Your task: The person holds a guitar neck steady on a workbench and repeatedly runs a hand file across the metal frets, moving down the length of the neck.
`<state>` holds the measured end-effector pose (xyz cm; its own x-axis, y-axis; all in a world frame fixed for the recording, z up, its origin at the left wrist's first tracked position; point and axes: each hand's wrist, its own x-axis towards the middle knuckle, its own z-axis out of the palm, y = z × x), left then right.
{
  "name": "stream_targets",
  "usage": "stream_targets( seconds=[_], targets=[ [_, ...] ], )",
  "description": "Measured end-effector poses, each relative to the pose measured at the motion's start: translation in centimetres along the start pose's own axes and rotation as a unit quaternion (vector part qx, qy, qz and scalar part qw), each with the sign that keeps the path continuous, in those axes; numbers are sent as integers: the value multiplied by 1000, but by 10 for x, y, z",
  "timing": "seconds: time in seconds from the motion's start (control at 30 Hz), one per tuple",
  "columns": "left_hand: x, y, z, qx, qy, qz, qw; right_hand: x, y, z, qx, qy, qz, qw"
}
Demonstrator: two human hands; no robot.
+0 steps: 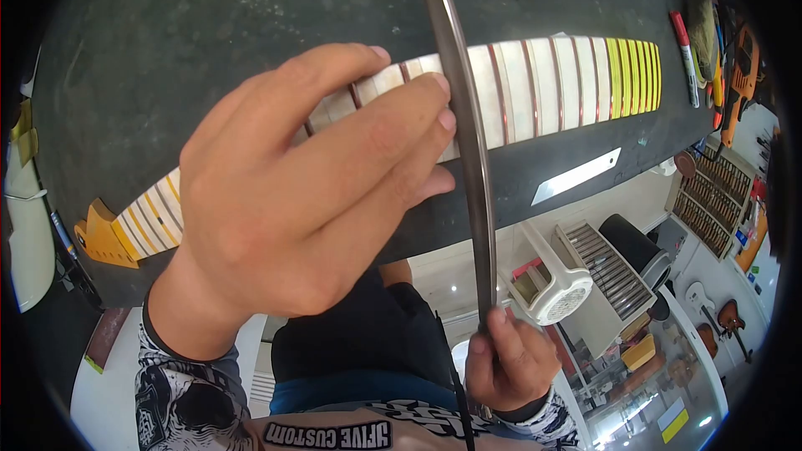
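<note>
The fretted neck (564,83) lies on the dark table (334,0), running from the lower left to the upper right of the frame. Its headstock (109,235), orange-yellow, is at the left. Surface strips between the frets are white along most of the length and yellow at the right end; near the headstock, narrow yellow bands alternate with white.

A long, narrow metal tool (468,92) crosses the neck near its middle. It extends from the top edge of the frame to the lower center.

The left hand (292,167) is over the left half of the neck. Its fingers are extended, with several fingertips at or just beside the left edge of the metal tool; whether they grip it cannot be told. The right hand (514,359), lower center-right, has its fingers closed on the lower end of the metal tool.

A flat, light plate (576,177) lies on the table below the right portion of the neck. A red-capped marker (685,54) is beyond the yellow end, at the upper right, near an orange tool (741,75).

Below the table edge, at the lower right, are a white appliance (566,296), a slatted unit (614,271) and a glass case (668,384). Guitars (731,317) are at the far right.
</note>
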<state>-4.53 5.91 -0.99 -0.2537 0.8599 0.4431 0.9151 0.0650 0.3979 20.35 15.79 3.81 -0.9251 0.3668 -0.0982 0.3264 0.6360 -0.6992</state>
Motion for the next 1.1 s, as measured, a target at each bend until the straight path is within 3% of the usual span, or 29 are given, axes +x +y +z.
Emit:
stream_targets(
  seconds=[0.13,0.27,0.5,0.8,1.1],
  targets=[
    [-1,0,2,-5,17,-7,1000,-79,14,-7,-16,-13,-7,1000],
    [-2,-1,3,3,19,-2,1000,-94,14,-8,10,-21,-2,1000],
    [0,2,-1,17,-14,-1,1000,7,5,2,0,12,-11,1000],
    [-1,3,-2,52,-27,22,998,-106,37,-1,0,-2,-19,1000],
    [3,-1,-3,89,-31,83,992,-3,12,-6,37,-4,-11,999]
  ],
)
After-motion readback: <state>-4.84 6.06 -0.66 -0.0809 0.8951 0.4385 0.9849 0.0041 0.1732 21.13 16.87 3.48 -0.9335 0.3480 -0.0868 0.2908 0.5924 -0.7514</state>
